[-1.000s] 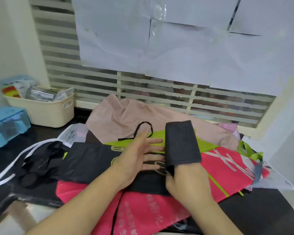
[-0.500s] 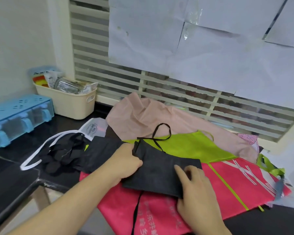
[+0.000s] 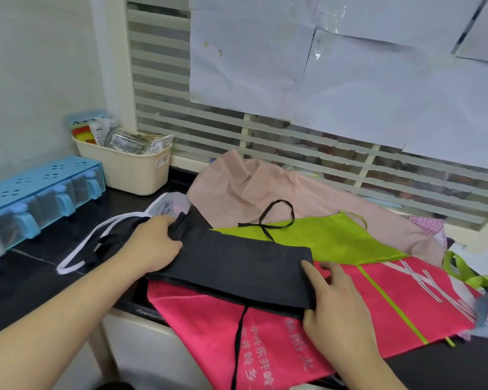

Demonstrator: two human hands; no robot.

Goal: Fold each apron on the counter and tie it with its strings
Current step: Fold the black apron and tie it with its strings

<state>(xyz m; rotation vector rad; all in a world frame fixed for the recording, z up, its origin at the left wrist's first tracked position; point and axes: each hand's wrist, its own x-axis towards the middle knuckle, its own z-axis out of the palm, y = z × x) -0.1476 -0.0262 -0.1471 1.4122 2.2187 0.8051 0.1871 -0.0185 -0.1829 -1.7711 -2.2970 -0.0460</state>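
A: Left fingers (image 3: 172, 243) are curling round the bunched left end of the black apron (image 3: 237, 263), pinching it. The right hand (image 3: 338, 305) is lying on the opposite end, its fingers (image 3: 310, 273) spread and pressing the corner flat, thumb at the near edge.

B: And the apron itself?

A: It is lying as a long folded band across the pink apron (image 3: 350, 311), with the green apron (image 3: 321, 240) just behind it, all on the dark worktop (image 3: 34, 280).

B: What is threatening to go wrong?

A: The fabrics look slick, so pulling on the left end is likely to drag the band over the pink one and open the fold. One black string (image 3: 238, 342) is hanging off the front edge; it is probably going to catch under the next fold. The other string (image 3: 273, 220) is looping on the green apron and could tug that one along.

B: Is the left hand (image 3: 150, 243) also catching the dark bundle (image 3: 107, 243) beside it?

A: I cannot tell; black on black is blurring there. If it is, both would be getting folded together.
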